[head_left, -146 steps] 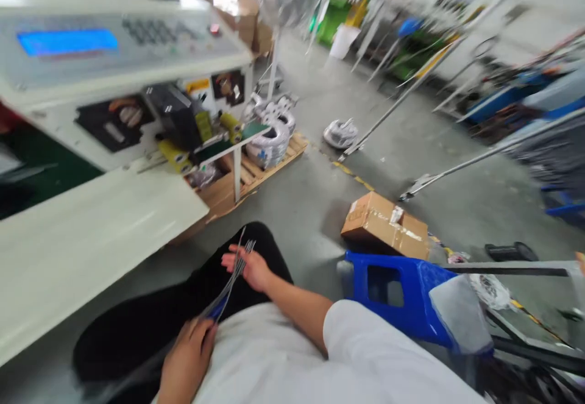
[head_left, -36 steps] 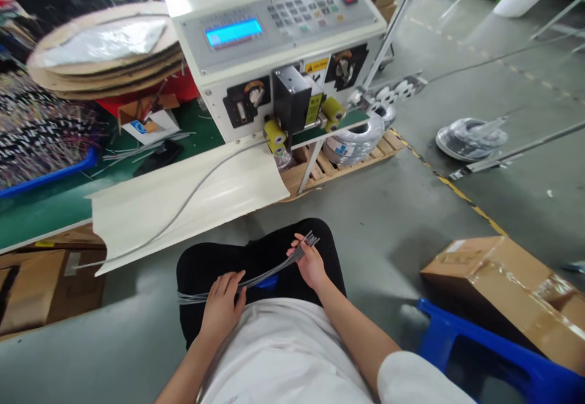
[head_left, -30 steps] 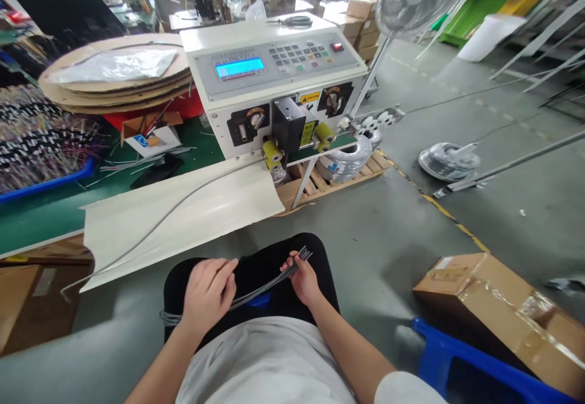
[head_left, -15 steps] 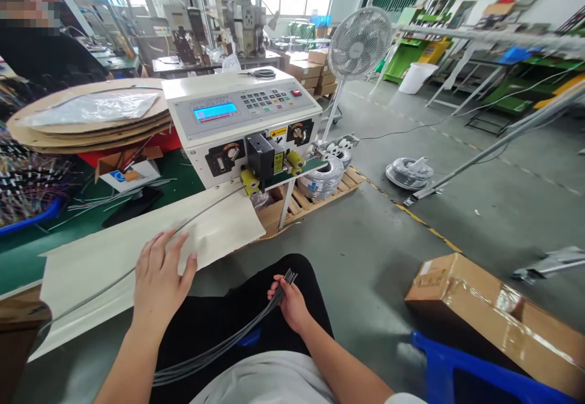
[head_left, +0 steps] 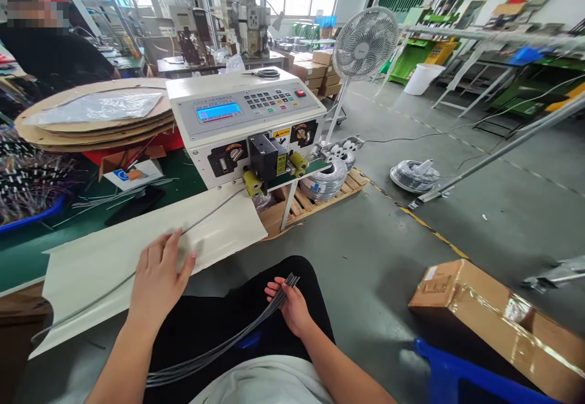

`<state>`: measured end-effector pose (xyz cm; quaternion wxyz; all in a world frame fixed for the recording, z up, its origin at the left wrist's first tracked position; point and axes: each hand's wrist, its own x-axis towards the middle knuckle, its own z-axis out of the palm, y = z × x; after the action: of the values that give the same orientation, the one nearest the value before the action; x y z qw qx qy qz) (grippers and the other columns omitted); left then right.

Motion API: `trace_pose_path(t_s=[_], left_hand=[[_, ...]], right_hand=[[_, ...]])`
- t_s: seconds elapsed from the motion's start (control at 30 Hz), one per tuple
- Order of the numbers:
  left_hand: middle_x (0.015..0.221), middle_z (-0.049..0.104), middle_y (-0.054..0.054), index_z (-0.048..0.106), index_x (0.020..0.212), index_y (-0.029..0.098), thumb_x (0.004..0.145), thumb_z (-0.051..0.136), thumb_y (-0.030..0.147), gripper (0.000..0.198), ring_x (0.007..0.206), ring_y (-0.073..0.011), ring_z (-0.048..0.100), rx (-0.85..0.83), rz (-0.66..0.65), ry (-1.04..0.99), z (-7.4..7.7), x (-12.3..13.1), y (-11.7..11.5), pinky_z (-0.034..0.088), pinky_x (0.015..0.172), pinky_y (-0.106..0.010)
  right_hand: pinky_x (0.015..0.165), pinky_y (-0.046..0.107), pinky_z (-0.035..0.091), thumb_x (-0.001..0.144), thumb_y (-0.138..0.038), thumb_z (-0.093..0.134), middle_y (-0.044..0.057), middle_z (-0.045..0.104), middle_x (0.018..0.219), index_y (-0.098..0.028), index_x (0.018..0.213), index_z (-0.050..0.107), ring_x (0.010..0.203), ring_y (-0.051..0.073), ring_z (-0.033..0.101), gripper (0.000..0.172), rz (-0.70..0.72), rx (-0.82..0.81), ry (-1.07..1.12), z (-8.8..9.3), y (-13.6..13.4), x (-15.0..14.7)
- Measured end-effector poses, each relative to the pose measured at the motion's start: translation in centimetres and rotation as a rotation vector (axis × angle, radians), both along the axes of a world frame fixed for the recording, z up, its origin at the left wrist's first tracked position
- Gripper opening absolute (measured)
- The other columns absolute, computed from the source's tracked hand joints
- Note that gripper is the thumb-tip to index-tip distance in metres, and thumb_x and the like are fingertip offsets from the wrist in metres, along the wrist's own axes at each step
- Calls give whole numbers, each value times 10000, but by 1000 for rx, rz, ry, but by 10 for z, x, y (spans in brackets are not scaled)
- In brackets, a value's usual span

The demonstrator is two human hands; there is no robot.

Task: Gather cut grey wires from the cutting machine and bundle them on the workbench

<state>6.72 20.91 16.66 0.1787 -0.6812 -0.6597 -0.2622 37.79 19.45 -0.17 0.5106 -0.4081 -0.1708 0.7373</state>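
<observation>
My left hand (head_left: 158, 273) lies palm down over a cream sheet (head_left: 228, 227), thumb apart and fingers stretched out, so it is open. Beneath its fingers passes a grey cable (head_left: 210, 212), running from the yellow rollers (head_left: 252, 183) of a white wire-cutting machine (head_left: 183, 130) to the sheet's left end; whether the fingers press on it I cannot tell. Over my lap, my right hand (head_left: 292, 306) is closed around a bundle of grey cables (head_left: 228, 346) near their ends. The bundle curves down to the left, partly behind my left forearm.
Round cardboard sheets (head_left: 91, 114) are stacked left of the machine, near a blue bin (head_left: 41, 215) of wires. Cable coils (head_left: 326, 178) sit on a pallet below. A cardboard box (head_left: 493, 318) and blue stool (head_left: 448, 367) are at right. Another person (head_left: 55, 50) is at far left.
The whole view has shifted slightly. My left hand has come a little down and left relative to the sheet. My right hand still grips the cable bundle.
</observation>
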Motion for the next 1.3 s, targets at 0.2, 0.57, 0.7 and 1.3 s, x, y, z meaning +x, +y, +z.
trace_pose_path(t_s=[0.2, 0.57, 0.7, 1.3], left_hand=[[1173, 625, -112, 493, 1374, 224, 974, 440, 504, 492, 1048, -287, 594, -257, -32, 56, -3, -15, -18, 496, 885, -422], [800, 655, -26, 632, 1245, 241, 961, 530, 261, 302, 722, -146, 642, -215, -325, 129, -43, 35, -96, 487, 644, -264], [855, 672, -59, 674, 1211, 201, 1001, 431, 284, 332, 751, -154, 654, -517, -309, -7, -99, 91, -118, 524, 667, -270], [901, 634, -52, 655, 1257, 280, 1014, 368, 368, 386, 882, -190, 596, -740, -229, -48, -124, 99, -126, 463, 679, -284]], right_hand=[[939, 464, 507, 802, -466, 756, 124, 755, 1069, -186, 1082, 688, 1006, 289, 722, 402, 22, 21, 7, -5, 2, 2], [912, 439, 510, 797, -465, 752, 134, 750, 1099, -182, 1146, 685, 1046, 295, 705, 454, 53, 54, 1, -1, 1, -4], [923, 438, 507, 811, -461, 728, 130, 740, 1138, -190, 1151, 676, 1076, 289, 694, 438, 56, 57, 4, -3, -1, -3], [856, 423, 524, 821, -416, 726, 36, 710, 842, -198, 1033, 681, 886, 255, 704, 308, 10, 63, 14, -5, -1, -3]])
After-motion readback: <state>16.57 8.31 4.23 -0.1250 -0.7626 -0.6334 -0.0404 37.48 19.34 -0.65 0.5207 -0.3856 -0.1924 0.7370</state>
